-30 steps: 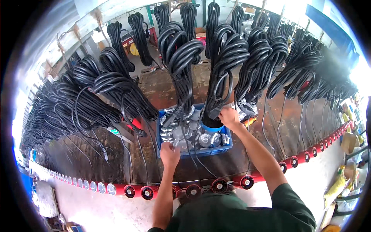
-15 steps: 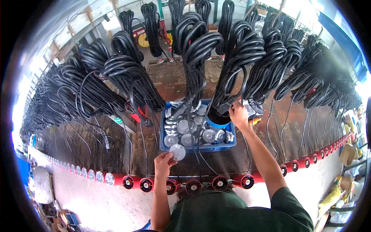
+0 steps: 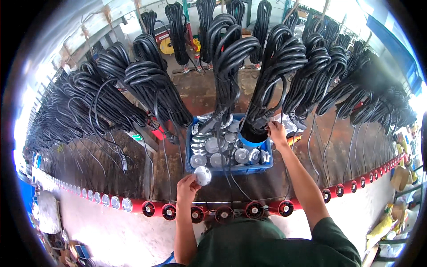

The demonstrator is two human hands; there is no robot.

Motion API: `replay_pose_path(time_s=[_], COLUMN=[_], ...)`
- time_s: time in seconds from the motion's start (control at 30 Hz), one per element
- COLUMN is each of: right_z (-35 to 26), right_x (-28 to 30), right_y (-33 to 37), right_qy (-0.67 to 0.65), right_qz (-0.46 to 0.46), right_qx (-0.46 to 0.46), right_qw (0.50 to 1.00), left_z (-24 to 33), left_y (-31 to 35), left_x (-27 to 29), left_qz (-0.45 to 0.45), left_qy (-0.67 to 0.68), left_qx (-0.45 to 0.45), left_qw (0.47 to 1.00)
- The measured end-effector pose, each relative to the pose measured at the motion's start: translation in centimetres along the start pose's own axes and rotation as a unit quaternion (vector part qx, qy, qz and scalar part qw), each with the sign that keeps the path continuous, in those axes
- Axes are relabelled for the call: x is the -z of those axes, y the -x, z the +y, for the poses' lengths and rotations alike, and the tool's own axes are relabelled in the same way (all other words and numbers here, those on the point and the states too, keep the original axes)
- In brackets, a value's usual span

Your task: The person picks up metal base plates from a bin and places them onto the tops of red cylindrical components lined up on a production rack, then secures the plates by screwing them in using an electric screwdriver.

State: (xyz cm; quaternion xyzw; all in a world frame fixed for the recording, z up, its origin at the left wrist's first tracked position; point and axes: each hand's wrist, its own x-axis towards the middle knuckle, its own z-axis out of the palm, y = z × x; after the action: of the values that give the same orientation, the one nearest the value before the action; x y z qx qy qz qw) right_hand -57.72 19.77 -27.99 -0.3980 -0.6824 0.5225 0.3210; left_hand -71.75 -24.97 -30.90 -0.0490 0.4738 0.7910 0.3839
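Pinched between the thumb and fingers of my left hand (image 3: 188,188) is a round silvery disc (image 3: 203,175), held just off the near left corner of a blue plastic bin (image 3: 253,170). Many similar shiny discs (image 3: 218,159) fill the bin. A round tub (image 3: 250,143), blue outside and dark inside, sits in its right part. My right hand (image 3: 277,133) is at the tub's right rim with fingers closed together; what they grip, if anything, cannot be made out. A hanging black plug (image 3: 263,119) is right beside those fingers.
Bundles of black cable (image 3: 229,66) hang over the brown worktable (image 3: 213,190) in rows. Along its near edge runs a line of red tubes (image 3: 203,214) with dark round ends; those farther left carry silvery discs (image 3: 126,205). Thin cables trail across the tabletop.
The disc in my left hand has tilted and shifted slightly. My right hand has moved only a little at the tub's rim. The whole view has drifted slightly.
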Motion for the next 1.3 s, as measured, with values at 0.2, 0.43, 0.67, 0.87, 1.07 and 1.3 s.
replay_pose_path(time_s=[0.2, 0.43, 0.67, 0.87, 1.07, 1.3], right_z=[-4.7, -10.3, -13.4, -15.2, -15.7, -15.5], right_x=[1.3, 3.9, -0.4, 0.6, 1.4, 1.6], right_y=[7.8, 17.9, 20.3, 20.7, 20.9, 20.5], right_qy=[-0.051, 0.002, 0.034, 0.122, 0.142, 0.146], right_qz=[-0.190, -0.367, -0.379, -0.277, -0.259, -0.263], right_qx=[-0.072, 0.023, 0.238, 0.324, 0.358, 0.352], right_qw=[0.978, 0.930, 0.894, 0.896, 0.886, 0.886], left_z=[0.7, 4.1, 0.9, 0.9, 0.4, 2.1], left_y=[0.4, 6.0, 7.6, 10.2, 10.3, 12.2], left_x=[0.5, -4.9, -10.7, -15.0, -15.6, -17.9], left_qz=[0.101, -0.207, -0.266, -0.284, -0.259, -0.230], left_qy=[-0.145, 0.235, 0.017, 0.147, 0.150, 0.069], left_qx=[-0.019, 0.046, 0.025, 0.113, 0.111, 0.088], left_qw=[0.984, 0.949, 0.964, 0.941, 0.948, 0.967])
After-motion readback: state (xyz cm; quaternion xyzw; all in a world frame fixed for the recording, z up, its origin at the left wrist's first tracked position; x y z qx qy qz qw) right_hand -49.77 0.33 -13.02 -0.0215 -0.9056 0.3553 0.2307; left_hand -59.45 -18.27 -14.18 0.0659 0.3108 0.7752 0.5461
